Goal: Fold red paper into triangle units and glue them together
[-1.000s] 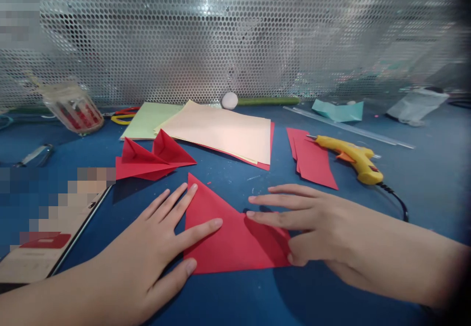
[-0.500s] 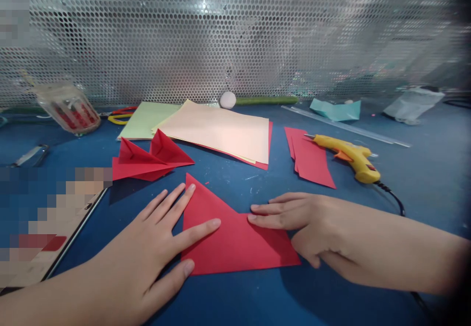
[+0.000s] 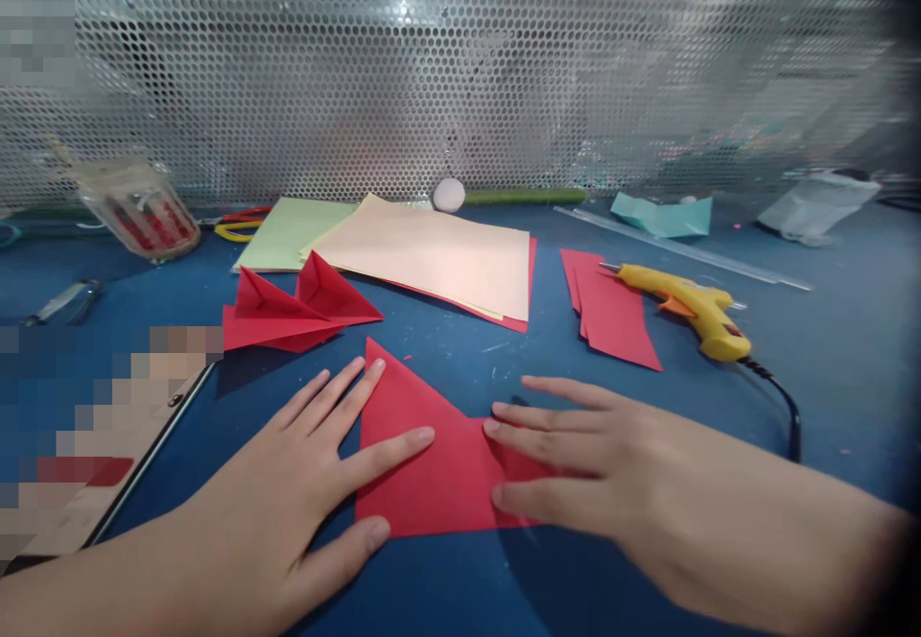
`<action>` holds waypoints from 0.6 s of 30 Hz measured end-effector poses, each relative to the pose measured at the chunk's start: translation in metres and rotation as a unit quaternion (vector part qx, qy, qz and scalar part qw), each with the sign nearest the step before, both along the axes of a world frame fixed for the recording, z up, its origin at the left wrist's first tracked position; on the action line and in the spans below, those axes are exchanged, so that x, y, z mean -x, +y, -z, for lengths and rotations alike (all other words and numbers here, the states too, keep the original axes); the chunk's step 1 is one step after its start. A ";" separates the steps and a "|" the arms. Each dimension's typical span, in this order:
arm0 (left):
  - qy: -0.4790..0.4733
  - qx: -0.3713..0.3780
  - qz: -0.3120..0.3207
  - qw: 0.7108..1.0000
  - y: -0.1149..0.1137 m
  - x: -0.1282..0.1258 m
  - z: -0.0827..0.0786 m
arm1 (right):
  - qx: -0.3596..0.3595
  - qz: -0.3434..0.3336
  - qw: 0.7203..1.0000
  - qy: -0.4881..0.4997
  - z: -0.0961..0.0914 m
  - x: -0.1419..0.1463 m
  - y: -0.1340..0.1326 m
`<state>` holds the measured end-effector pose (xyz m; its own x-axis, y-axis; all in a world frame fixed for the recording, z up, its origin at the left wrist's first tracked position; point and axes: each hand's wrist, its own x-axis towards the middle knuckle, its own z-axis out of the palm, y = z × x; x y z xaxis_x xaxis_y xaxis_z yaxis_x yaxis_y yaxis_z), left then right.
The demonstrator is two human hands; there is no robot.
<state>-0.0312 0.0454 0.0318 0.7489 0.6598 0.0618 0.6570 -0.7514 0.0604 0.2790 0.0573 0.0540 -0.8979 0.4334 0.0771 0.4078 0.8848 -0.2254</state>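
Observation:
A folded sheet of red paper (image 3: 424,479) lies flat on the blue table, with a pointed corner standing out at its upper left. My left hand (image 3: 309,464) rests with spread fingers on the paper's left side, the fingertips near that point and the thumb at the bottom edge. Over the right part of the paper is my right hand (image 3: 582,455), fingers apart, fingertips and thumb touching the surface. It hides the paper's right corner. Just behind my left hand sits a folded red paper shape (image 3: 295,306) with two raised peaks.
Coloured paper sheets (image 3: 438,258) lie at the back. On the right are red paper pieces (image 3: 615,316), a yellow glue gun (image 3: 683,306) with its cord, and clear sticks (image 3: 683,246). At left are a jar (image 3: 140,210), scissors (image 3: 241,226) and a tablet-like device (image 3: 154,445).
My right hand's fingers have spread, and its thumb has come out from beneath onto the paper. My left hand and the paper stay nearly in place. The view shifts slightly.

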 end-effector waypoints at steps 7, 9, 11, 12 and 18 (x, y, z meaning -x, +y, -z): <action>-0.013 0.024 -0.016 1.000 -0.002 -0.001 0.002 | -0.140 -0.020 0.988 0.055 0.019 0.041 -0.022; -0.009 0.025 -0.019 0.999 -0.002 -0.002 0.002 | -0.137 -0.026 0.989 0.042 0.019 0.046 -0.020; -0.002 0.024 -0.020 1.000 -0.002 -0.004 0.002 | -0.127 -0.030 0.991 0.039 0.018 0.048 -0.018; 0.001 0.023 -0.021 1.000 -0.002 -0.005 0.002 | -0.122 -0.033 0.991 0.040 0.018 0.048 -0.018; -0.005 0.026 -0.013 1.000 0.000 -0.004 0.002 | -0.084 -0.035 0.995 0.028 0.016 0.040 -0.014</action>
<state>-0.0273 0.0452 0.0301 0.7306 0.6819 0.0347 0.6759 -0.7294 0.1056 0.2395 0.0437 0.0382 -0.9176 0.3469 0.1942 0.3349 0.9377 -0.0926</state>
